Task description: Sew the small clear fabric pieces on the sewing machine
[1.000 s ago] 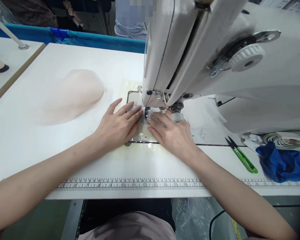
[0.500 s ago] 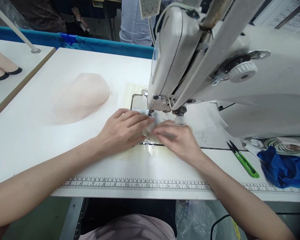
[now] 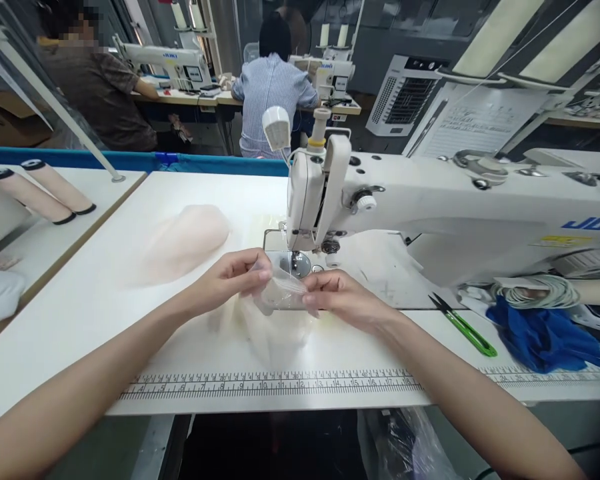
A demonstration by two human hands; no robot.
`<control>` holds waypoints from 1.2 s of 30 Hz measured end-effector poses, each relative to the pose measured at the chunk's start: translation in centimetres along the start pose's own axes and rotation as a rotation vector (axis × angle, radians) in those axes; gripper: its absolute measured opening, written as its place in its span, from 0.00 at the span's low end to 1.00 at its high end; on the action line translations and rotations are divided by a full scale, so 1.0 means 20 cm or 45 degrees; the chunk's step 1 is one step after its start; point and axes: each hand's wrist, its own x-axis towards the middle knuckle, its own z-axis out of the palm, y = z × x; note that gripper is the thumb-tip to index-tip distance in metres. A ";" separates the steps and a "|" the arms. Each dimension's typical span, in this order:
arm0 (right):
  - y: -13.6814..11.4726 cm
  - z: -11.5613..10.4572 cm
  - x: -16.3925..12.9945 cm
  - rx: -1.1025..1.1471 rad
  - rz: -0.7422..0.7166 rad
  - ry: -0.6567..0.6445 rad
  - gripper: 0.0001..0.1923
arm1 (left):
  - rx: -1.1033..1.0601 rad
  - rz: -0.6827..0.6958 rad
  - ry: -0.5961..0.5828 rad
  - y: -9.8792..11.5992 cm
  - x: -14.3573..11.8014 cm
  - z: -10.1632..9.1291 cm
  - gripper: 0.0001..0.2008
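Between my hands a piece of sheer pale fabric (image 3: 275, 320) is stretched just in front of the sewing machine (image 3: 307, 200), its lower part hanging toward the table edge. My left hand (image 3: 243, 272) pinches its left corner, thumb against fingers. The right end is gripped by my right hand (image 3: 330, 293), fingers closed. Behind the fabric, the needle area and shiny round bobbin cover (image 3: 300, 264) show. Another sheer pinkish fabric piece (image 3: 195, 233) lies on the white table to the left, touched by neither hand.
Green thread snips (image 3: 465, 325) and a blue cloth (image 3: 540, 337) lie at the right. A ruler strip (image 3: 280, 385) runs along the front edge. Thread cones (image 3: 55, 190) lie on the left table. Two people sit beyond the blue barrier (image 3: 220, 165), facing other sewing machines.
Both hands have come away from the needle area toward me, drawing out the sheer fabric and raising it between them. The camera has tilted up, showing more of the room.
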 end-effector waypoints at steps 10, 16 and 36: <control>-0.02 0.13 0.07 0.040 0.032 0.153 0.14 | 1.059 0.412 0.243 0.21 -0.19 0.03 0.05; 0.00 0.23 0.16 0.156 0.005 0.139 0.18 | 1.501 0.533 -0.429 0.15 -0.44 0.33 0.09; -0.08 0.37 0.36 -0.149 -0.357 0.030 0.09 | -0.308 -0.315 0.174 -0.03 -0.40 -0.50 0.17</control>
